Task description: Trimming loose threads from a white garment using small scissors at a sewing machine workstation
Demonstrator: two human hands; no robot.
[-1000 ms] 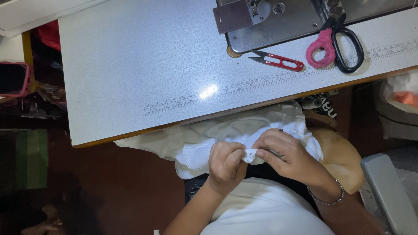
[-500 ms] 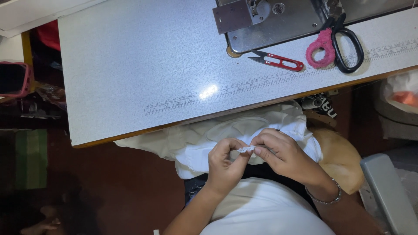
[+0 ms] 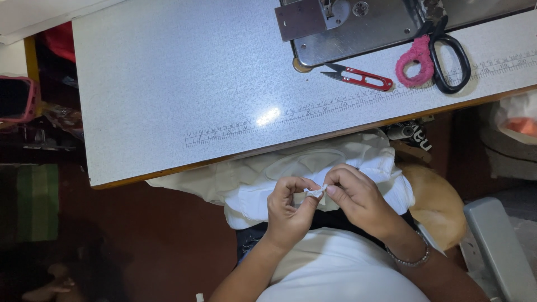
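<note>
Both hands (image 3: 324, 204) pinch one small white scrap (image 3: 315, 192).

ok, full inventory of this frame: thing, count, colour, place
sewing table: 1, grey-white speckled, upper frame
sewing machine base: 1, grey metal, table top right
thread snips: 1, red handle, beside machine base
scissors: 1, black, one loop wrapped pink, table right
white fabric: 1 bundle, on lap below table edge
small fabric piece: 1, white, pinched between both hands
bracelet: 1, silver, right wrist
left hand: 1, pinching the piece
right hand: 1, pinching the piece
</note>
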